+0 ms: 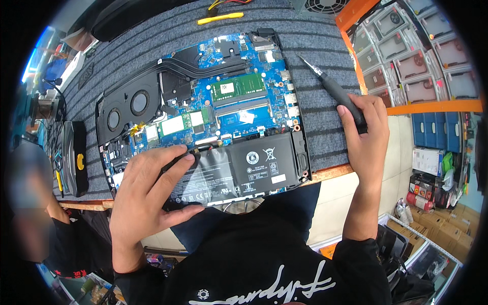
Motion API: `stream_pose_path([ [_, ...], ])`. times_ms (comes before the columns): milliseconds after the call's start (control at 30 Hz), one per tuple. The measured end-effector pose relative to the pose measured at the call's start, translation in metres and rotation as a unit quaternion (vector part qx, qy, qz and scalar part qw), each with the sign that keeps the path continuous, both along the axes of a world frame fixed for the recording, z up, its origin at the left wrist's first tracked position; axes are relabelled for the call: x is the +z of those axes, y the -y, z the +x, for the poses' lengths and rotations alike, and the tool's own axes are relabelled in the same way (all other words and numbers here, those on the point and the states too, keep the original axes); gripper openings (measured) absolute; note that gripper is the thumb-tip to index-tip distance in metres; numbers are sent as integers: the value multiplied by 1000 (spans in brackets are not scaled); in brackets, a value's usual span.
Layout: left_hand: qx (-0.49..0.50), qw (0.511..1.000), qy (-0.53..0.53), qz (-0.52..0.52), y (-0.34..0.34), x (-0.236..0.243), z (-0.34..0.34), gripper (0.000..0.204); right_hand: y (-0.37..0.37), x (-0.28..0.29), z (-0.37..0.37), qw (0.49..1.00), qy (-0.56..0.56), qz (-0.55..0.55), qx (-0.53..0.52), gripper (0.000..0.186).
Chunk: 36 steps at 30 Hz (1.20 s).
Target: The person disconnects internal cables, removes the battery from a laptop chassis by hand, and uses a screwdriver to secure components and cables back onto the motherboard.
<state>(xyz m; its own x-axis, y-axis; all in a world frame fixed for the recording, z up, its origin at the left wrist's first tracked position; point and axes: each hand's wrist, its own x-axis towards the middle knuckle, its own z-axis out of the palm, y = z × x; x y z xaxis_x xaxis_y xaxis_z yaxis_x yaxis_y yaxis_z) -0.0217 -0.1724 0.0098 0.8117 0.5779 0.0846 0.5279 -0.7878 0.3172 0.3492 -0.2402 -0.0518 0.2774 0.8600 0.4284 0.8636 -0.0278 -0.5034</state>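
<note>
An opened laptop [198,122] lies slightly turned on a striped grey mat, its blue circuit board, two fans and green memory stick exposed. Along its near side is a flat black battery [259,165] with white printing. My left hand [150,190] spans the battery's left part, fingers on the far edge and thumb on the near edge. Whether the battery is lifted there, I cannot tell. To the right of the laptop, my right hand [368,129] grips a screwdriver [333,89] by its black handle. Its slim metal tip points up and left over the mat, apart from the laptop.
A yellow pry tool [220,19] rests on the mat beyond the laptop. An orange-framed rack [401,56] of clear boxes stands at the right. A black case [74,157] sits at the left, near another person's arm [57,209]. The wooden table edge [330,174] runs close to me.
</note>
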Motion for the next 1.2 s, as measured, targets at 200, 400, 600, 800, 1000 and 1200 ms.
stream_pose_path([
  [200, 1, 1000, 10, -22, -3, 2, 4, 71, 0, -2, 2, 1000, -5, -9, -10, 22],
  [400, 2, 999, 25, -44, -5, 3, 0, 75, -3, -3, 2, 1000, -1, -10, 18, 29],
  [600, 107, 989, 88, 48, -3, 9, -33, 85, 16, 10, 1, 991, 38, 58, 116, 56],
  [800, 137, 990, 24, 35, 10, -7, -59, 77, 4, 47, -46, 949, 87, -114, 282, 83],
  [1000, 127, 991, 47, -1, 3, -13, -67, 81, -3, 63, -55, 939, 103, -180, 275, 79],
  [1200, 137, 987, 78, 4, 1, -16, -72, 81, -11, 70, -54, 925, 124, -205, 296, 82],
])
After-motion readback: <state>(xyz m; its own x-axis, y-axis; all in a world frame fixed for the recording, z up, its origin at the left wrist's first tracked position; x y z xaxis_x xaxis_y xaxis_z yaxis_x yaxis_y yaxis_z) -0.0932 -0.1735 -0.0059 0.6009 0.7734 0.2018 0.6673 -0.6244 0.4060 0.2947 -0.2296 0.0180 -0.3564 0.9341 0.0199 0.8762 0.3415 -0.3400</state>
